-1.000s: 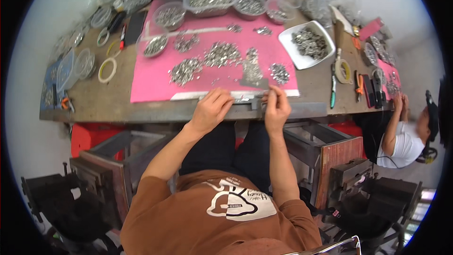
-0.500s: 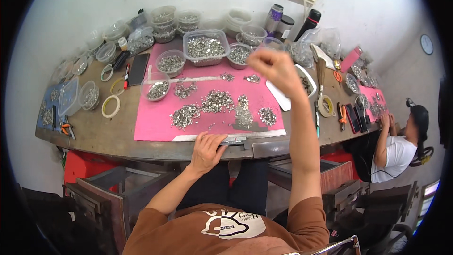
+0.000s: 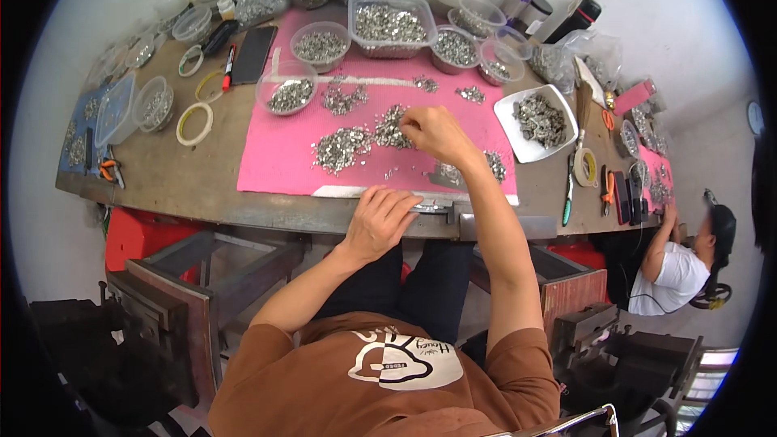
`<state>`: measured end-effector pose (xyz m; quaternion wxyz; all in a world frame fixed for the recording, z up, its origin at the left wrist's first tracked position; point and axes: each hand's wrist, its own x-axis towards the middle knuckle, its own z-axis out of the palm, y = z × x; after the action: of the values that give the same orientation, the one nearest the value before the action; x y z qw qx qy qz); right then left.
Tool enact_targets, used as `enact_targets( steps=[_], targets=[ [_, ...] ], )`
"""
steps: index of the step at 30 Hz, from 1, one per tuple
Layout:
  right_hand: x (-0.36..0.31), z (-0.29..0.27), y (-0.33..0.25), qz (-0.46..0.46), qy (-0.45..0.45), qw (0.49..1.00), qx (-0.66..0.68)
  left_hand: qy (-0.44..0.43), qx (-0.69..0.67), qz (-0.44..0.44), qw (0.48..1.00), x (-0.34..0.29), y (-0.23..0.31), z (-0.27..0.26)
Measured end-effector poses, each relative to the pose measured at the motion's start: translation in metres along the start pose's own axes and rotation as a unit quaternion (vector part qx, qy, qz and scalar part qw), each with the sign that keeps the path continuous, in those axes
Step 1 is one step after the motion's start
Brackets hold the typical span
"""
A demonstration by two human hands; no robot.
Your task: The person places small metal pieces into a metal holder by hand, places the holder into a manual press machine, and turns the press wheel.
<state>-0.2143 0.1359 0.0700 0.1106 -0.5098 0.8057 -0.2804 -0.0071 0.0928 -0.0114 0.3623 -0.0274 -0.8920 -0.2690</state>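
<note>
In the head view, I'm seeing the left hand resting, fingers together, on a metal bar along the pink mat's near edge. The right hand is hovering over the mat's middle, fingertips bunching at a metal-piece pile; whether either hand is gripping, I cannot tell.

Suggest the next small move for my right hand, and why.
Probably pinch one piece from the central pile of small silvery metal pieces: your right hand is right at it, while your left hand is beside the metal fixture at the workbench's front edge.
</note>
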Motion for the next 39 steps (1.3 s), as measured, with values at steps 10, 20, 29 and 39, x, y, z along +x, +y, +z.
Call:
enact_targets(
  steps=[10,20,29,39],
  targets=[
    [-0.074,0.04,0.013,-0.091,0.101,0.988,-0.076,0.047,-0.041,-0.058,0.996,0.014,-0.012,-0.02],
    [-0.08,0.051,0.012,-0.074,0.137,0.98,-0.121,-0.056,0.112,-0.107,0.986,0.033,-0.043,-0.028],
    [-0.081,0.047,0.005,-0.117,0.105,0.98,-0.124,-0.061,0.121,-0.032,0.99,0.035,-0.054,-0.037],
    [-0.085,0.046,0.009,-0.117,0.074,0.985,-0.107,-0.12,0.1,-0.03,0.987,0.035,-0.056,-0.034]
  ],
)
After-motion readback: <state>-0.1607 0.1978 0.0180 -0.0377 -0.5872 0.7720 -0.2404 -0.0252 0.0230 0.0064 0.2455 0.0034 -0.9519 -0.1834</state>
